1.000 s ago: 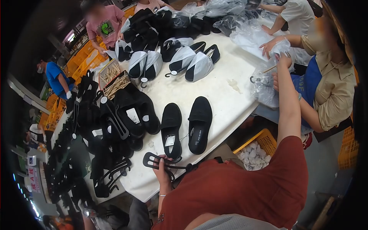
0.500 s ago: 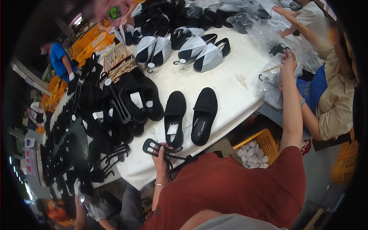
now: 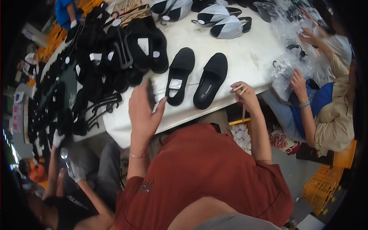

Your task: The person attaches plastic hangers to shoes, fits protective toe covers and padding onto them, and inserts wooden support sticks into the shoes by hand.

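Two black slip-on shoes lie side by side on the white table (image 3: 245, 46). The left shoe (image 3: 181, 76) has a white paper tag inside; the right shoe (image 3: 211, 80) shows a printed insole, and a thin string runs between them. My left hand (image 3: 143, 115) is over the table's near edge, just left of the left shoe, its thumb apart from the fingers. Its fingertips blur, and a dark patch beside them is unclear. Right of the shoes, my right hand (image 3: 247, 99) is closed on pale wooden sticks (image 3: 241, 90).
Black shoes (image 3: 142, 42) with tags and black hangers (image 3: 101, 107) crowd the left side. Paper-wrapped shoes (image 3: 226, 27) and a box of sticks (image 3: 132, 11) lie at the back. A co-worker's hand (image 3: 299, 84) is beside clear plastic bags (image 3: 285, 63) at right.
My right hand has come back from the far right and now holds sticks near the shoes. The black hanger no longer shows clearly in my left hand, which has moved left. The view has tilted downward.
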Action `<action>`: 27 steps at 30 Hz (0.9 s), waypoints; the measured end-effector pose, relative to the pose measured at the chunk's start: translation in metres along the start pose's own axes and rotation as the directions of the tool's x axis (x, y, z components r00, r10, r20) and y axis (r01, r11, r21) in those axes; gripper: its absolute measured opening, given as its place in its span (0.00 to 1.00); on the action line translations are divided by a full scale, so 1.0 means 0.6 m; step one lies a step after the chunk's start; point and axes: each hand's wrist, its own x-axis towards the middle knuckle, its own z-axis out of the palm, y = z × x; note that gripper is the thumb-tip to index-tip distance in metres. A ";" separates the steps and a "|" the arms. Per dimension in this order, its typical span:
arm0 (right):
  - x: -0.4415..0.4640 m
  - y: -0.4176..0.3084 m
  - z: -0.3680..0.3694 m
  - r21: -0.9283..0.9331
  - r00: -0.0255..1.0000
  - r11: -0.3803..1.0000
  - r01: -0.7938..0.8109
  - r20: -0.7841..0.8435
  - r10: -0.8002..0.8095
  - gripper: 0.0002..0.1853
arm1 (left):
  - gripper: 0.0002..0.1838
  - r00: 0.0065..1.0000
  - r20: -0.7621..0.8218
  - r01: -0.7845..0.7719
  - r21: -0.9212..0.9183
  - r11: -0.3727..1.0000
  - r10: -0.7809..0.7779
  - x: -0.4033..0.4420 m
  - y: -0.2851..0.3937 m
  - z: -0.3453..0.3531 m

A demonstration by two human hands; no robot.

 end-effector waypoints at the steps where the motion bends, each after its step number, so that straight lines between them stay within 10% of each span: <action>1: 0.001 0.003 0.010 -0.013 1.000 1.000 -0.004 0.019 0.004 0.10 | 0.26 0.998 0.058 -0.038 -0.029 0.999 0.039 0.014 0.016 0.004; 8: 0.065 0.035 0.037 -0.162 0.986 0.981 0.108 0.144 -0.085 0.13 | 0.22 0.834 0.549 -0.099 0.060 0.993 0.050 0.080 -0.028 0.191; 14: 0.063 0.051 0.070 -0.106 0.994 0.992 0.068 0.090 -0.059 0.06 | 0.19 0.817 0.560 -0.277 0.167 0.946 0.140 0.087 0.038 0.245; 27: 0.093 0.078 0.028 0.129 0.993 0.991 -0.029 0.120 0.013 0.06 | 0.09 0.905 0.424 0.092 -0.130 0.987 -0.028 0.060 0.000 0.207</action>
